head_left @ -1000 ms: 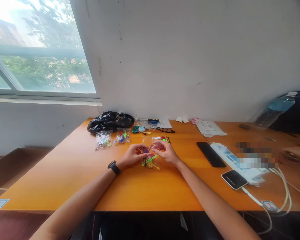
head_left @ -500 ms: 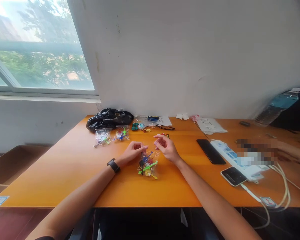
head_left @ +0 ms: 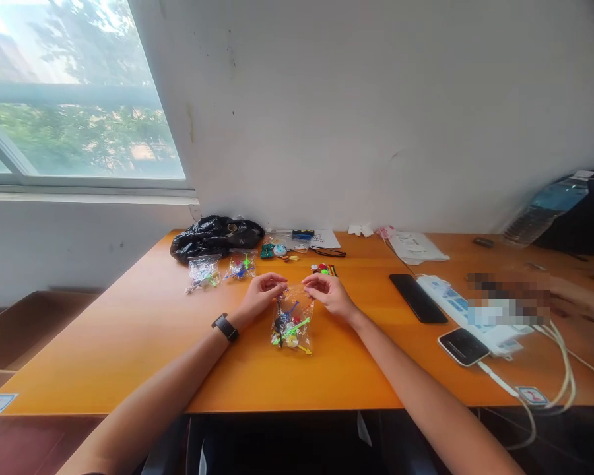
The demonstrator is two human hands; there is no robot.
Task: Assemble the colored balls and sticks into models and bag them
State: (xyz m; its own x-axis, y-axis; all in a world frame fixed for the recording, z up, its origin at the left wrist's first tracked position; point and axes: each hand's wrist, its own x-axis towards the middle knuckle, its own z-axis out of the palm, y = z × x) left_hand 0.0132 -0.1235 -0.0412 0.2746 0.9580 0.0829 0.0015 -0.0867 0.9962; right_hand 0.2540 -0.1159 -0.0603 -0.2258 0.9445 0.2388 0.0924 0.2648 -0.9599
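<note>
Both your forearms reach forward over the orange counter, converging toward its middle. Your left hand, with a black watch on the wrist, sits knuckles up and fingers curled, pinching the top left edge of a clear bag. Your right hand mirrors it, fingers closed on the top right edge. The clear bag hangs down from the two pinches toward you, its lower end resting on the counter, with small coloured plastic pieces showing inside. Loose coloured pieces lie just beyond your right hand. Two more small bags lie farther left, in front of a black plastic sack. A dark phone lies well to the right.
</note>
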